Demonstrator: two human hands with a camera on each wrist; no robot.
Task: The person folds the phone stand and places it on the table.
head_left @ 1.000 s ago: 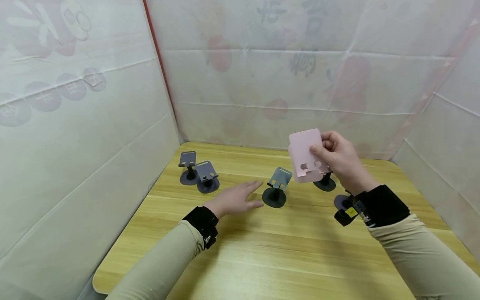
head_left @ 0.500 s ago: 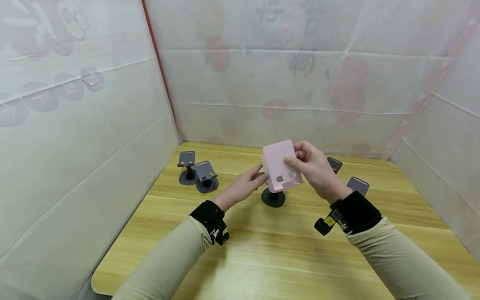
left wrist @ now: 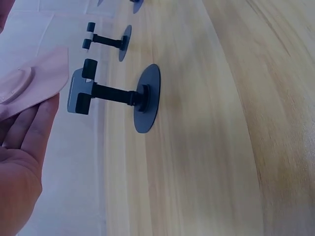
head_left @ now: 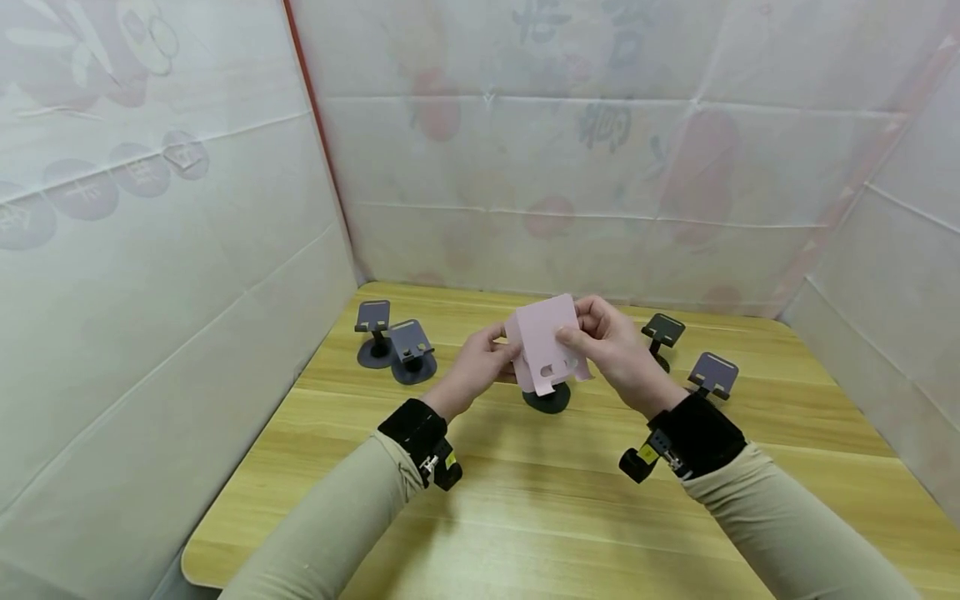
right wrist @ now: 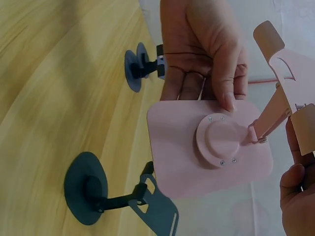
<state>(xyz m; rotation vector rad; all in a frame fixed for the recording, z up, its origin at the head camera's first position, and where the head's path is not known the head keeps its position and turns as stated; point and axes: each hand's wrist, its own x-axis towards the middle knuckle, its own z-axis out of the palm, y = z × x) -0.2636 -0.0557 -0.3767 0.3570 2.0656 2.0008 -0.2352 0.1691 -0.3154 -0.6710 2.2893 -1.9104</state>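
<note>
Both hands hold a pink phone stand in the air above the middle of the wooden table. My left hand pinches its flat base, thumb on the underside near the round hinge cap. My right hand grips the notched upper plate from the right, thumb on its face. In the left wrist view only my left palm and a pink edge show.
Several dark phone stands are on the table: two at the far left, one just behind the pink stand, two at the right. White sheeting walls close in on three sides.
My right hand carried the pink stand leftward and down to the table's middle. My left hand rose from the table and took hold of the stand's base.
</note>
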